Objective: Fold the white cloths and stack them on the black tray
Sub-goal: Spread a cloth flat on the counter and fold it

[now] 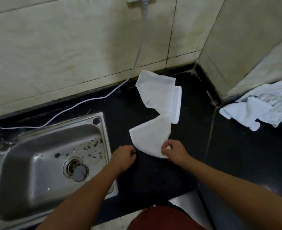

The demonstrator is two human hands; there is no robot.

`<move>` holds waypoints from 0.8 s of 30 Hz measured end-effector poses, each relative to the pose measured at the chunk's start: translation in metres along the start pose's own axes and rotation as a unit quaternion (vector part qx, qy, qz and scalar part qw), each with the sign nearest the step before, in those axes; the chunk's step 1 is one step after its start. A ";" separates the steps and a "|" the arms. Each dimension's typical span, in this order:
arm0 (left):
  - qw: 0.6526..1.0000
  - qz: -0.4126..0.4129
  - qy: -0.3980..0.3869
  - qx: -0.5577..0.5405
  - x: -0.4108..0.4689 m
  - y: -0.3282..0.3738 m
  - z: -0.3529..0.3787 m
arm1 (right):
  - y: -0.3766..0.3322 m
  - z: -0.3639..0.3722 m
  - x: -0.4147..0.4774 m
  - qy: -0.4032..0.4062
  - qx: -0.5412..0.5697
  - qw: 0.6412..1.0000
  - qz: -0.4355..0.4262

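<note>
— Where's the white cloth (155, 103) lying?
— It's lying twisted on the black counter (195, 130). My right hand (173, 152) is pinching its near corner. My left hand (122, 156) is curling beside it with the fingertips hidden, so I can't tell its grip. The cloth pile (266, 105) is running off-frame.

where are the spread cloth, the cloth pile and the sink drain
spread cloth (158, 97), head view, on its upper half
cloth pile (266, 107), head view, middle of the heap
sink drain (75, 168), head view, centre of the metal ring
</note>
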State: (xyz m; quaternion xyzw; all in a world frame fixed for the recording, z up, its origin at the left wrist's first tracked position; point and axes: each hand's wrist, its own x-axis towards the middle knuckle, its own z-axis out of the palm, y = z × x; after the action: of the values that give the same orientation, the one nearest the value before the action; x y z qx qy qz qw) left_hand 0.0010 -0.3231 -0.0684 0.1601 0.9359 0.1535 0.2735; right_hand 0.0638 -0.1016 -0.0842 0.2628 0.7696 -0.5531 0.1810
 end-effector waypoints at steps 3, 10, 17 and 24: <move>1.000 0.010 -0.001 0.012 0.001 -0.004 0.015 | 0.030 0.002 -0.031 -0.031 -0.104 0.994 0.007; 0.997 -0.008 0.055 -0.054 0.021 0.006 0.030 | 0.035 -0.019 -0.052 -0.099 -0.434 0.895 0.005; 0.996 -0.074 -0.003 -0.053 0.034 0.023 0.045 | -0.007 -0.035 0.019 0.090 -0.415 0.902 -0.083; 0.974 -0.059 0.039 -0.217 0.003 0.022 0.048 | 0.012 -0.022 0.037 0.013 -0.470 0.881 -0.056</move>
State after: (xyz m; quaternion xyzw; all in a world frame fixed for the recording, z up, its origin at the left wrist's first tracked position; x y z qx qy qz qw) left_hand 0.0303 -0.2927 -0.0998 0.0355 0.8980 0.3424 0.2738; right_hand 0.0420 -0.0702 -0.1068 0.1105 0.9548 -0.1324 0.2422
